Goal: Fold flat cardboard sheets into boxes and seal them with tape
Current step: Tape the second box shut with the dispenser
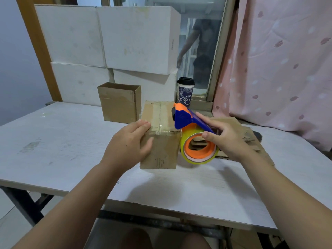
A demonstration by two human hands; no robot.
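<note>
Closed cardboard box [161,150] is set mid-table on white table [62,141]. Its near left top corner is gripped by left hand [128,143], fingers on top, thumb on front face. Blue-orange tape dispenser [185,119] is held in right hand [228,139] at the box's right top edge. Flat cardboard sheets [251,139] are seen behind that hand.

Two brown boxes [159,150], four white boxes [136,38], one cup [185,92], one tape dispenser [185,119].

At the white table's [53,141] far side, 4 stacked white boxes [125,42] rose at 11 o'clock, a black-lidded paper cup [185,92] stood at 12 o'clock, and a pink curtain [278,69] hung at 2 o'clock.
</note>
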